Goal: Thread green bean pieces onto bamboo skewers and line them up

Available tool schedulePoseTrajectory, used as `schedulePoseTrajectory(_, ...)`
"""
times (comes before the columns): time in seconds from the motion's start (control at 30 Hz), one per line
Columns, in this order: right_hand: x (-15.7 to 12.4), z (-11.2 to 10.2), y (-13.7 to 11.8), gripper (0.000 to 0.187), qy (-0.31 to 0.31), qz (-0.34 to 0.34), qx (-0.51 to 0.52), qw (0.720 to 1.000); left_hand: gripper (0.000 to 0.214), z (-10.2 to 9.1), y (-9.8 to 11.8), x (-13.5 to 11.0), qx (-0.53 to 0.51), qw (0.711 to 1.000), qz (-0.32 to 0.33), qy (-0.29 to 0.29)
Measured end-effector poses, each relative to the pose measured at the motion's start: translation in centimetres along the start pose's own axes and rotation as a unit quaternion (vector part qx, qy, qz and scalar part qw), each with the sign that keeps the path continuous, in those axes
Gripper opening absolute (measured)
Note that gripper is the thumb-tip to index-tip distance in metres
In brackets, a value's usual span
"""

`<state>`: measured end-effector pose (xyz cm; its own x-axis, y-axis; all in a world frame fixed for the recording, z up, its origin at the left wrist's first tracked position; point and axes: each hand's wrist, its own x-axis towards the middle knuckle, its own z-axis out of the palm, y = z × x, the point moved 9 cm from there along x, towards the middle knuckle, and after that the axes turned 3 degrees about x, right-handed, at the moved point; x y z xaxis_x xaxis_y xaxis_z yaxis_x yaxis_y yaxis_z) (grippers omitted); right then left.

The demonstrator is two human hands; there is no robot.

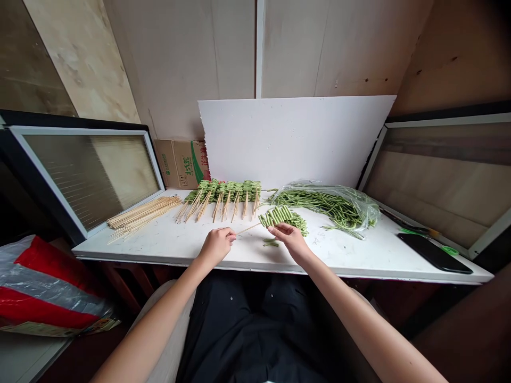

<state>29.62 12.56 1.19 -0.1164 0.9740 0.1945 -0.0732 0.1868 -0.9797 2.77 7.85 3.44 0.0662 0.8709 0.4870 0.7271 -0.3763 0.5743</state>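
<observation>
Near the front middle of the counter (343,260), both hands are on one skewer, so that's the line I read first from my feed. Thin wooden skewer (248,229): long axis slants from the left hand (217,244) up to the right and a bit away from the body. Left hand is closed, thumb and fingers pinching the bare end, nothing else in it that I can see. Right hand (290,238) is partly curled, fingertips drawn together at the row of green bean pieces (276,215) on the far end; I read that as a light hold, exact contact partly hidden from me. Pieces sit side by side, crosswise to the stick, just beyond the right fingertips. So: bare end to the left hand, beans to the right, bare stretch of stick between.

Right hand is clearly the nearer one to the loose stock. A heap of cut beans (302,225) lies just behind and right of the row; a few short pieces (270,242) lie on the near side, just left of the right hand. Loaded skewers (225,191) line up farther back, bare ends toward the body. Bare sticks (143,214) are well off left.
</observation>
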Motion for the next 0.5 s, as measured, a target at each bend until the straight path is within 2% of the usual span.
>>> schedulePoseTrajectory(0.07,0.1,0.1,0.3,0.064,-0.025,0.021,0.004,0.999,0.017,-1.4,-1.3,0.4,-0.025,0.999,-0.026,0.041)
schedulePoseTrajectory(0.17,0.3,-0.2,0.8,0.062,-0.040,0.039,-0.003,0.998,0.014,-5.2,-4.4,1.0,-0.050,0.989,-0.069,0.125)
schedulePoseTrajectory(0.3,0.3,-0.1,0.5,0.055,-0.054,0.025,-0.037,0.998,0.018,-11.0,-10.7,1.0,-0.048,0.967,-0.157,0.195)
schedulePoseTrajectory(0.4,0.2,0.3,0.4,0.055,-0.066,0.024,-0.058,0.996,0.020,-14.4,-15.4,0.9,0.005,0.956,-0.219,0.196)
schedulePoseTrajectory(0.5,0.0,0.9,0.6,0.058,-0.068,0.022,-0.064,0.995,0.016,-16.9,-18.1,1.8,0.060,0.954,-0.231,0.181)
